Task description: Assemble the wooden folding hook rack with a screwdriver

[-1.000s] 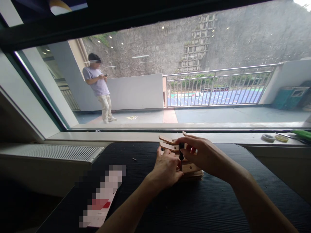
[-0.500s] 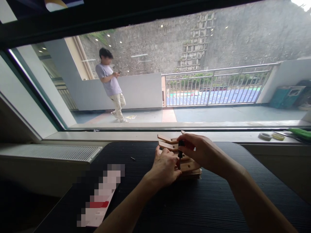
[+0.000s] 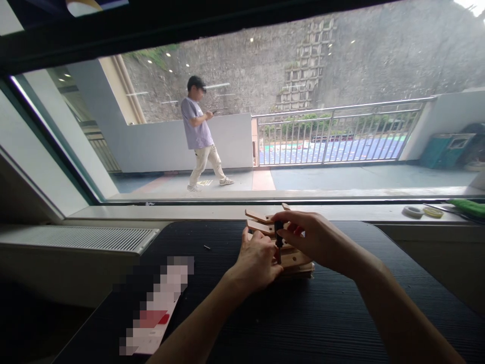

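Note:
A wooden piece made of several slats with round holes [image 3: 297,259] sits on the dark table. Upright over it stands a screwdriver [image 3: 279,235] with a black handle, its shaft pointing down at the wood. My right hand [image 3: 303,230] is closed around the handle from above. Against the left side of the wood, my left hand [image 3: 257,258] is closed, its fingers gripping the slats and its thumb and fingertip near the screwdriver's tip. Those fingers hide the tip and whatever it touches. A small screw [image 3: 207,247] lies on the table to the left.
On the dark table [image 3: 341,313], a partly blurred pink-white flat object [image 3: 151,333] lies at the left. Tape rolls [image 3: 413,212] and a green item [image 3: 468,208] rest on the windowsill. A vent grille [image 3: 83,237] runs left of the table. Beyond the glass walks a person [image 3: 199,124].
My right hand's fingers have shifted slightly on the screwdriver handle, which has turned a little. My left hand stays in place. Outside, the person has walked to the right.

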Tool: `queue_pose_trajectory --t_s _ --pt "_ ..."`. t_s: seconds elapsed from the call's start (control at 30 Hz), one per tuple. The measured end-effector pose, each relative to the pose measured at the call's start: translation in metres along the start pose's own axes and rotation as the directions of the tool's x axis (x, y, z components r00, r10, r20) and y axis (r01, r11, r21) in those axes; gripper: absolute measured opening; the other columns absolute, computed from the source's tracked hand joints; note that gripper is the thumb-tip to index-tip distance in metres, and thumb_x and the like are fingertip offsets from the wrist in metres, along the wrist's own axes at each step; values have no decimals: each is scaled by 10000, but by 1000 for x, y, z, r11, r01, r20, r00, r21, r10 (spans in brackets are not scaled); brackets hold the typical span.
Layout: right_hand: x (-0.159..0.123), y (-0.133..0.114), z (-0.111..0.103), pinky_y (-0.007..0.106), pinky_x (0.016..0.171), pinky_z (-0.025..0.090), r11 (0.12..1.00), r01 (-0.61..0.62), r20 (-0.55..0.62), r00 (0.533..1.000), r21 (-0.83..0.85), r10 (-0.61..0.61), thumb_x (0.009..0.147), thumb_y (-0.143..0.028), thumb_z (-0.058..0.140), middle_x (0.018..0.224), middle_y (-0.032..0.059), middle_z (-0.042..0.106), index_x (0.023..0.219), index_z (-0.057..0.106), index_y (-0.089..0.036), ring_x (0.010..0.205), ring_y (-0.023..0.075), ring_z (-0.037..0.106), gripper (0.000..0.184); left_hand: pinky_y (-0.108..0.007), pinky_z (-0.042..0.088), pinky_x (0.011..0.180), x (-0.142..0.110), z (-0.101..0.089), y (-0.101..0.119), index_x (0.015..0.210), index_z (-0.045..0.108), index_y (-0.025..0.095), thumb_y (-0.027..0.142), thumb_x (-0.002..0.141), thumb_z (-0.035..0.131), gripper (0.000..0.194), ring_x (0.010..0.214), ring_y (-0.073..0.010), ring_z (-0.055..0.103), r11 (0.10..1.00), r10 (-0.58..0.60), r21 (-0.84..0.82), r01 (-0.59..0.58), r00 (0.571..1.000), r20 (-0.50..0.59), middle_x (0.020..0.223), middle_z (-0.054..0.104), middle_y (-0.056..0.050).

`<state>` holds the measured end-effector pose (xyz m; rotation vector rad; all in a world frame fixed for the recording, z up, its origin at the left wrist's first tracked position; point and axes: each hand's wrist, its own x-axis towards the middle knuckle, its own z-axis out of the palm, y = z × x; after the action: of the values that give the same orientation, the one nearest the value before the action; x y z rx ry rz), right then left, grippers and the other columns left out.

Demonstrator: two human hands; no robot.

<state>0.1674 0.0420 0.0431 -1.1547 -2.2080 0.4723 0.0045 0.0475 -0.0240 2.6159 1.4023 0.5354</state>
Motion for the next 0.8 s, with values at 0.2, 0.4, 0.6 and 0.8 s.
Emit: queue_pose_trajectory --t_s 0.2,0.4,0.6,0.8 --pt "1 -2 -3 211 581 405 999 12 -35 999 -50 -13 823 -295 541 721 -17 625 967 636 -226 623 109 557 186 -581 132 1056 -1 -3 2 835 672 239 348 716 645 163 1070 -269 475 1000 -11 -12 11 1000 18 1041 631 -40" --pt "3 2 1 216 552 396 997 -11 -59 998 -72 7 796 -358 578 716 -10 627 906 618 -215 600 112 548 185 -591 129 1050 -2 -6 2 925 673 264 343 725 637 219 1096 -278 458 999 2 -36 -1 1000 26 1077 626 -35" --pt "3 3 5 216 541 402 999 -25 -22 999 -32 24 813 -354 548 678 -18 614 1003 605 -242 597 121 567 228 -592 131 1049 0 -4 2 850 688 243 314 728 630 153 1085 -281 467 999 -1 -42 1 1000 15 1070 629 -45" --pt "1 1 3 210 560 404 1000 -19 23 1000 13 19 831 -311 511 687 -30 623 1037 620 -281 604 111 580 235 -592 142 1046 0 -2 1 844 683 240 311 713 639 156 1072 -275 477 1000 2 -26 -2 1000 9 1045 635 -44"
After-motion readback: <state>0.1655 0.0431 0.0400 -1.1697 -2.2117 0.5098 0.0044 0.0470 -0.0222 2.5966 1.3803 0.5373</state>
